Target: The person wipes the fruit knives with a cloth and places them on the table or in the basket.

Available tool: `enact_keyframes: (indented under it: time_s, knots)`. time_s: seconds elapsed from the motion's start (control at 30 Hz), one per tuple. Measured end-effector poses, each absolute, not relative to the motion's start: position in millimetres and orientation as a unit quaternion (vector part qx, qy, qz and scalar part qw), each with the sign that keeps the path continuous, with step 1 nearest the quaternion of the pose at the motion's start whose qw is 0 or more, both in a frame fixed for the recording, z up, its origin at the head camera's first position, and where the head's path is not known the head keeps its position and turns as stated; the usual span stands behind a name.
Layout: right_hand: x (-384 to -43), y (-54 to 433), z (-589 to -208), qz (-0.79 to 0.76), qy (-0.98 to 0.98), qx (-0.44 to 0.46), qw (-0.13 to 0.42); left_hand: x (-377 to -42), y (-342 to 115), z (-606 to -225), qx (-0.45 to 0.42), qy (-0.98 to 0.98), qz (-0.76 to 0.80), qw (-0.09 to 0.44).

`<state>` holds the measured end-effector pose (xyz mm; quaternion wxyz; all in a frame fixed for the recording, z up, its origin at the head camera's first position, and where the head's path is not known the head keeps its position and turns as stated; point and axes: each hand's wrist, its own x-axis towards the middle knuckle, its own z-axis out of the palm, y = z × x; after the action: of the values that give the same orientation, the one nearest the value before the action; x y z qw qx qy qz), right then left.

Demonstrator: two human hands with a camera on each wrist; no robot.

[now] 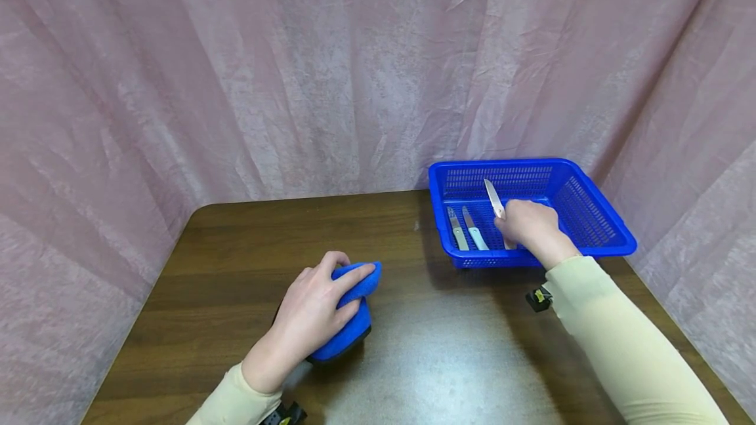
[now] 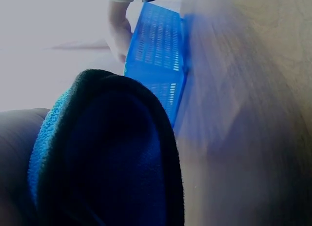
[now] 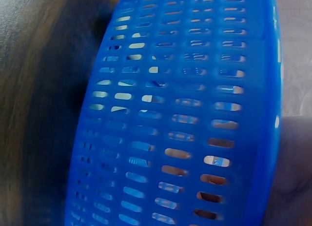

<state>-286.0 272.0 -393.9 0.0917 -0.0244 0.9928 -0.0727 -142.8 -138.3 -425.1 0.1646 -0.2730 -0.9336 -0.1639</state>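
My left hand [image 1: 315, 307] holds a folded blue cloth [image 1: 348, 333] with a dark edge, above the table's middle. In the left wrist view the cloth [image 2: 117, 153] fills the lower left. Over at the right, my right hand [image 1: 531, 222] reaches into a blue plastic basket [image 1: 602, 215] and grips a small knife [image 1: 493, 197], its blade tilted up toward the back wall. Two more knives lie side by side at the basket's left: one with a grey-beige handle [image 1: 461, 239], another with a pale blue handle [image 1: 478, 239]. The basket's slotted wall [image 3: 195, 133] hides the knives' lower parts in the right wrist view.
The basket sits at the back right of a dark wooden table [image 1: 236, 248]. Pink curtains [image 1: 331, 84] hang behind the table and at both sides. Light glares off the table's front middle.
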Motion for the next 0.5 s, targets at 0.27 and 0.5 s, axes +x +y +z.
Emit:
enact_keyframes:
  time_s: [0.27,0.5]
  knots:
    - [-292,272,-402,-0.063,0.989,-0.014,0.13,-142,-136,-430,-0.282,-0.932,-0.16,0.163]
    - [-293,274,-407,-0.062,0.984,-0.022,0.163,-142,-135,-432,-0.287,-0.931,-0.16,0.156]
